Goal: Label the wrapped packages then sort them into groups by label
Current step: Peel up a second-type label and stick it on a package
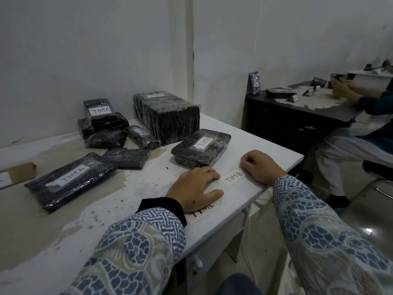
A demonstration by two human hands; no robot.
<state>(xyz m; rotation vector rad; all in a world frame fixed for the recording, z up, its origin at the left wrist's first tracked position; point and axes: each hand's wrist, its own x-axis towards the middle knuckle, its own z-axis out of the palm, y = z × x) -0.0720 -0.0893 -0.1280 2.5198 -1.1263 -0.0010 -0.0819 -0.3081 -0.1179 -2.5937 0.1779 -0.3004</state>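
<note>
Dim, bluish, soft-focus picture with wide-angle bending at edges.

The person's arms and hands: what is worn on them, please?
Both hands, left hand and right hand, are bare. Long batik-patterned sleeves in blue, white and beige cover both arms. A black inner cuff shows at the left wrist.

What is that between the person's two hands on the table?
A white label with TIMB written on it lies on the table between the left hand and the right hand, seen from the head camera.
</note>
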